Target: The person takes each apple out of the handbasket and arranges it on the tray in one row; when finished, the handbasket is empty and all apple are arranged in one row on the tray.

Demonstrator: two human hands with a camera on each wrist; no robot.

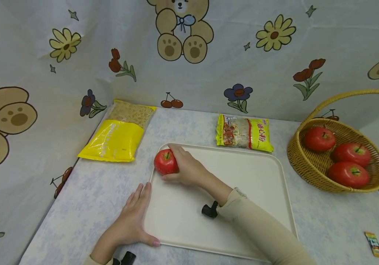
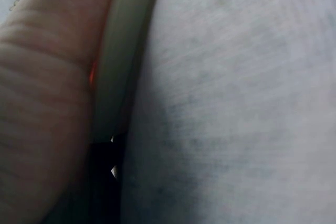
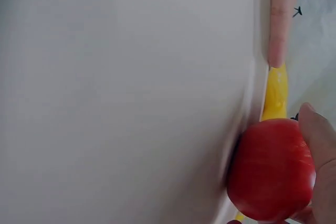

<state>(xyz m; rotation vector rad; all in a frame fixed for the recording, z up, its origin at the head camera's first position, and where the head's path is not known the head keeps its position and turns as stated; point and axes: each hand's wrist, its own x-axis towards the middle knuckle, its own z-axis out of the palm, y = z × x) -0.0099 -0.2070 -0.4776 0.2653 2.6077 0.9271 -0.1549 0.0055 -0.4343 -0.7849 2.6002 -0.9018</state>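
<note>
A red apple [image 1: 166, 162] is at the far left corner of the white tray [image 1: 242, 176]. My right hand [image 1: 187, 167] holds it from its right side, with fingers and thumb around it. The right wrist view has the apple [image 3: 273, 171] close by the tray's rim. My left hand [image 1: 131, 217] rests at the tray's near left corner, its straight fingers along the left edge and its thumb at the front edge. In the left wrist view part of that hand [image 2: 47, 93] lies right beside the tray's edge [image 2: 123, 51].
A wicker basket [image 1: 295, 152] with three red apples stands at the right. A yellow bag of grain-like food [image 1: 113, 140] lies at the back left. Behind the tray is a yellow noodle packet [image 1: 242, 132]. A small orange packet [image 1: 375, 244] lies at the front right.
</note>
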